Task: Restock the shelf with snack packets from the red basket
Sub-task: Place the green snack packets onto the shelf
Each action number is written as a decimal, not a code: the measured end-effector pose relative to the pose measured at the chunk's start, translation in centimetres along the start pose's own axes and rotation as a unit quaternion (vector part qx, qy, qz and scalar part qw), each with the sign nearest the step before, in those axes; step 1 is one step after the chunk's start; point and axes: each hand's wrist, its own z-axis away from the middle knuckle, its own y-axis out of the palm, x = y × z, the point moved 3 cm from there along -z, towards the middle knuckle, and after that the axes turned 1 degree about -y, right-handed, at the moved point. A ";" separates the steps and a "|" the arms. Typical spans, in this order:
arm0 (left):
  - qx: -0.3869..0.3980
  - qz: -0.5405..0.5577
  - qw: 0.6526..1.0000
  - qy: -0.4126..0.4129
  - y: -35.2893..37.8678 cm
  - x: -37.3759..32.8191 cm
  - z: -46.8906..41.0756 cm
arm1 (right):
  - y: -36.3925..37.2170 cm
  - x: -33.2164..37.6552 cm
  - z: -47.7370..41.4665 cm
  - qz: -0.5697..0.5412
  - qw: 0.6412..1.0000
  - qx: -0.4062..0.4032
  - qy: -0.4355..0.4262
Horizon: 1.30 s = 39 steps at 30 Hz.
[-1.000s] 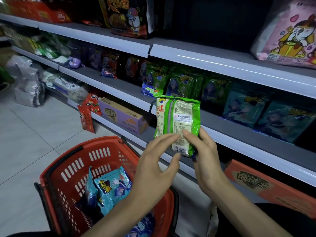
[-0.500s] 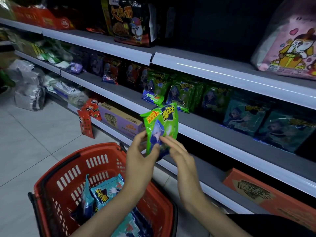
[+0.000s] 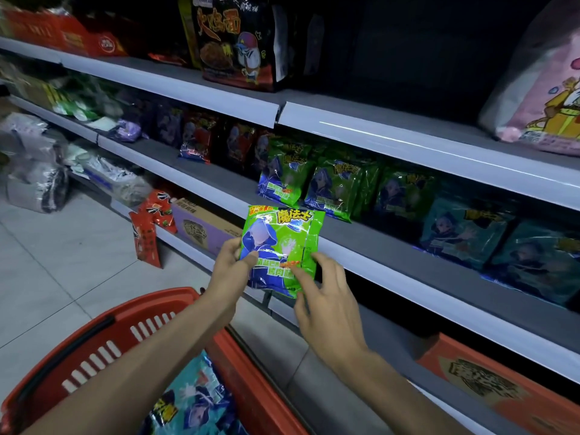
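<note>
A green snack packet [image 3: 282, 243] is held upright, front face toward me, just in front of the middle shelf edge [image 3: 376, 274]. My left hand [image 3: 230, 271] grips its left edge with the thumb on the front. My right hand [image 3: 326, 296] pinches its lower right corner. Matching green packets [image 3: 332, 186] stand in a row on the middle shelf right behind it. The red basket [image 3: 103, 346] sits on the floor at lower left, with several blue packets [image 3: 191, 400] inside, partly hidden by my left forearm.
Teal packets [image 3: 464, 230] fill the shelf to the right of the green ones, dark red ones [image 3: 197, 136] to the left. A purple carton [image 3: 201, 227] and an orange carton [image 3: 489, 384] lie on the bottom shelf. Large bags [image 3: 244, 42] stand on the top shelf. Tiled floor at left.
The packet has been turned from its back to its front face and now sits flat and upright. Both hands have shifted slightly right, toward the middle shelf.
</note>
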 end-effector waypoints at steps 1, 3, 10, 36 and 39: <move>0.004 0.002 1.000 -0.003 0.2 0.1 -0.9 | 0.5 -0.2 -0.7 0.017 1.000 0.005 0.001; 0.013 0.002 1.000 -0.005 0.7 0.2 -3.0 | 1.4 -0.8 -2.1 0.044 0.999 0.012 0.007; 0.036 -0.079 0.995 0.055 2.4 -0.5 -9.9 | 5.7 -2.1 -6.9 0.119 0.990 0.072 0.012; -0.096 -0.361 0.871 0.320 4.3 -1.5 -22.1 | 12.3 -5.9 -18.4 0.154 0.988 0.011 0.015; -0.043 -0.448 0.821 0.352 4.7 -0.2 -20.6 | 11.9 -5.7 -18.0 0.162 0.987 0.003 0.019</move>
